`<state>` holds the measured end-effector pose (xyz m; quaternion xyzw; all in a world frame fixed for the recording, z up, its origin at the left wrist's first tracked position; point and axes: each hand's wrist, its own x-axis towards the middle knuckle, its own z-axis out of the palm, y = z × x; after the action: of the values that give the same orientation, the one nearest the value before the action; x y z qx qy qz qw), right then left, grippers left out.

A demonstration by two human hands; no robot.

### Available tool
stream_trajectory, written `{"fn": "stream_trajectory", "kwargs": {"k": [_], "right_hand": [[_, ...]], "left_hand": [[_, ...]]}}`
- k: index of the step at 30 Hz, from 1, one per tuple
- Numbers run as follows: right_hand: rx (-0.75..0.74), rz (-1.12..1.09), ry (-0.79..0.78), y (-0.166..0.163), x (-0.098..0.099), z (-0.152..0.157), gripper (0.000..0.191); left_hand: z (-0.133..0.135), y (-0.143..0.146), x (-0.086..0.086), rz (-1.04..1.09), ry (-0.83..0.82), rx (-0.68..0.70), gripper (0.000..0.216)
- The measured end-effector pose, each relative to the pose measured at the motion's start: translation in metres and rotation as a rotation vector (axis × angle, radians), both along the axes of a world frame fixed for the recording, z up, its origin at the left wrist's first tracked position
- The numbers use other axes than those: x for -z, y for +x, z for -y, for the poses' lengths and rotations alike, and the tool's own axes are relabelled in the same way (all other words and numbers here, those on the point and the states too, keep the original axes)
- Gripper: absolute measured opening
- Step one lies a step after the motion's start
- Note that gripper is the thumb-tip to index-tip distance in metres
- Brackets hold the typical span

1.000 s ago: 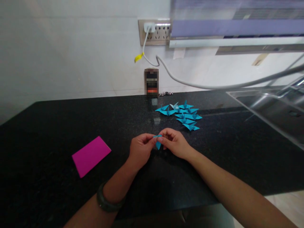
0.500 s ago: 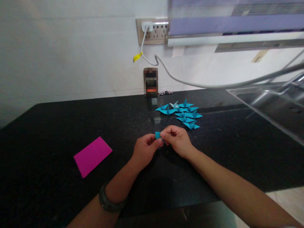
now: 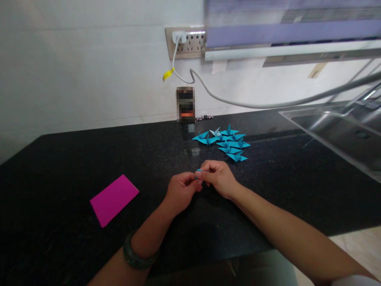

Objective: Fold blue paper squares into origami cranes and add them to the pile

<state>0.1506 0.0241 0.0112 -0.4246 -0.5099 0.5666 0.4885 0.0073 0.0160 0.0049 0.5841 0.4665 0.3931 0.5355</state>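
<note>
A small piece of folded blue paper (image 3: 199, 170) is pinched between my two hands over the dark counter, with just its edge showing past the fingertips. My left hand (image 3: 182, 191) grips it from the left, thumb against fingers. From the right, my right hand (image 3: 219, 177) closes thumb and forefinger on it. Just beyond my hands stand several blue folded paper cranes (image 3: 233, 144) in a loose group, along with one paler crane (image 3: 216, 132).
A magenta stack of paper (image 3: 114, 200) lies to the left on the black counter (image 3: 59, 167). Against the wall leans a blurred-out upright object (image 3: 186, 104) beside a beaded string (image 3: 204, 117). A metal sink (image 3: 342, 131) is at right; a white cable (image 3: 238, 104) hangs above.
The blue paper has turned or been folded between my fingers, so less of its face shows now. The view has shifted slightly; the cranes and magenta paper have stayed in place.
</note>
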Motion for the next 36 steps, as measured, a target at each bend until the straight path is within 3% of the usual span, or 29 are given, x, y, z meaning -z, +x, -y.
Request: {"fn": "stream_trajectory", "kwargs": {"k": [9,14,23,26,31,33,36], "right_hand": [[-0.071,-0.218,-0.098,0.0022,0.0033,-0.0030,0.040],[-0.077,-0.189,-0.072,0.0023,0.0017,-0.0018,0.036],[-0.095,-0.151,-0.024,0.0030,0.0010,-0.0025,0.032],[-0.078,-0.084,-0.009,0.0035,0.0014,-0.0014,0.027],[-0.012,0.082,0.110,0.0029,0.0041,0.0009,0.018],[0.003,0.119,0.164,0.0027,0.0059,0.0014,0.015],[0.099,0.232,0.264,0.0030,0.0086,0.0013,0.012]], "left_hand": [[-0.0007,-0.0008,0.0010,0.253,-0.210,-0.085,0.032],[0.0010,0.0005,0.0005,0.410,-0.309,-0.031,0.032],[0.0016,0.0009,-0.0003,0.436,-0.345,0.008,0.031],[0.0007,0.0004,0.0004,0.355,-0.280,-0.028,0.033],[0.0002,-0.0020,0.0011,-0.043,0.045,-0.102,0.030],[0.0003,-0.0026,0.0019,-0.111,0.113,-0.101,0.025],[0.0007,-0.0028,0.0029,-0.131,0.234,-0.257,0.019]]}}
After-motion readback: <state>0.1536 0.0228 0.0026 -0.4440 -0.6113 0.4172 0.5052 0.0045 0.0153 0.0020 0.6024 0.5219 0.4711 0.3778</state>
